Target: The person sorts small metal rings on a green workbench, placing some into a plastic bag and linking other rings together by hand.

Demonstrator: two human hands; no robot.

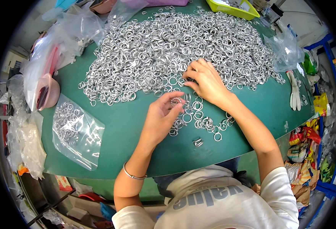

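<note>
A large heap of silver metal rings [156,49] covers the far half of the green table. My left hand [159,120] is closed, pinching a metal ring [176,100] between thumb and fingers just in front of the heap. My right hand [208,82] reaches over the heap's near edge; its fingers are bent, with a gap between thumb and forefinger, and the tips are close to the rings there. Between my forearms lies a loose string of rings [198,115]. Nearer to me, a few small rings [197,142] stand side by side.
On the left lies a clear bag of rings [70,126], near a pink container [49,91] and plastic sheeting [34,68]. A yellow-green basket [235,10] stands at the back. To the right are a clear bag [286,49], a white glove [294,91] and a blue-framed rack [330,187].
</note>
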